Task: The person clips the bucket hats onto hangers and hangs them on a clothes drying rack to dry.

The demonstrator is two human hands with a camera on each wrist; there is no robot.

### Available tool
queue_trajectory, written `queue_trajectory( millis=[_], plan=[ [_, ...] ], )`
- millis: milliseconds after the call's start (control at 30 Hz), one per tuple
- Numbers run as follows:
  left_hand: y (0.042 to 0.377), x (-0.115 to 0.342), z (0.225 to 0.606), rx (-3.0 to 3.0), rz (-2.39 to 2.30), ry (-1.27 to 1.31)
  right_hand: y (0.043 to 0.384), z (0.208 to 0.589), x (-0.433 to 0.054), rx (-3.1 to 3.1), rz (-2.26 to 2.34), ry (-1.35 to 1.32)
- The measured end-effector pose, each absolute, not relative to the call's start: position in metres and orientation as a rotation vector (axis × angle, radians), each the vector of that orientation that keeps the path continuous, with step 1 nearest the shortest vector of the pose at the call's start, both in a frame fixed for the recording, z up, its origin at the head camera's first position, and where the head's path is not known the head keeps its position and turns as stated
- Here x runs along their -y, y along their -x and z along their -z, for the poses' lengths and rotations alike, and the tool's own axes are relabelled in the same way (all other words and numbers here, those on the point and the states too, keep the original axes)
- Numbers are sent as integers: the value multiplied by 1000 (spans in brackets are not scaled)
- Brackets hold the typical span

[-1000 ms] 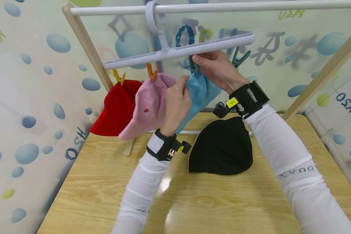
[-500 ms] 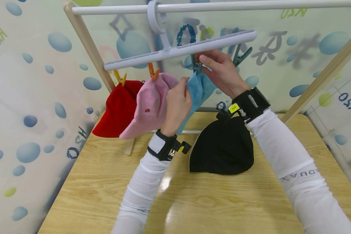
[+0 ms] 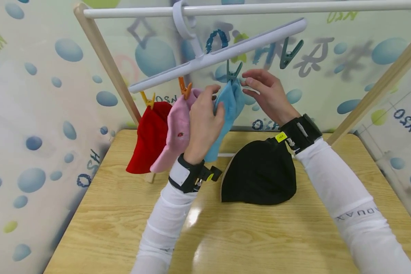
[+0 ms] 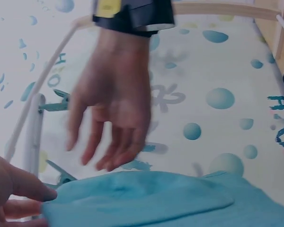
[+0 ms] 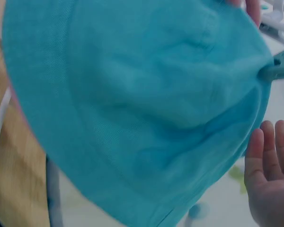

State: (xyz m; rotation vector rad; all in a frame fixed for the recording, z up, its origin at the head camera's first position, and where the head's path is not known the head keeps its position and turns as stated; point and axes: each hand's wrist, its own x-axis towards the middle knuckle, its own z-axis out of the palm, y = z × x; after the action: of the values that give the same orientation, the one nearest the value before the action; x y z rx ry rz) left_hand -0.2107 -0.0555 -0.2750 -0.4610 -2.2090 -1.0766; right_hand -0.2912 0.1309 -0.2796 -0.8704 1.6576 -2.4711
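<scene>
Left hand (image 3: pixel 205 123), right hand (image 3: pixel 271 95) loosened | light-blue cloth hat (image 3: pixel 229 104) hung from dark-green plastic clip (image 3: pixel 231 77) | pale-grey plastic hanger (image 3: pixel 222 57) tilted further | clip seemingly held

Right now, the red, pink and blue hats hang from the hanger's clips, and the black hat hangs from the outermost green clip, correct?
Not quite: the black hat lies on the table, and the outermost green clip holds no hat, as the head view shows. The red hat, pink hat and blue hat do hang from the hanger's clips.
</scene>
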Motion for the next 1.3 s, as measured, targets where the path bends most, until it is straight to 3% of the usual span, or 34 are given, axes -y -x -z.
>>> queue_trajectory(
  millis=[400,733,1300],
  plan=[
    [183,55,253,2053,995,533,288,306,-166,-1768,2370,706],
    [171,56,258,2072,980,662,288,314,-180,-1813,2351,677],
    [166,42,284,2115,1044,944,293,233,-199,-1610,2656,824]
  ],
)
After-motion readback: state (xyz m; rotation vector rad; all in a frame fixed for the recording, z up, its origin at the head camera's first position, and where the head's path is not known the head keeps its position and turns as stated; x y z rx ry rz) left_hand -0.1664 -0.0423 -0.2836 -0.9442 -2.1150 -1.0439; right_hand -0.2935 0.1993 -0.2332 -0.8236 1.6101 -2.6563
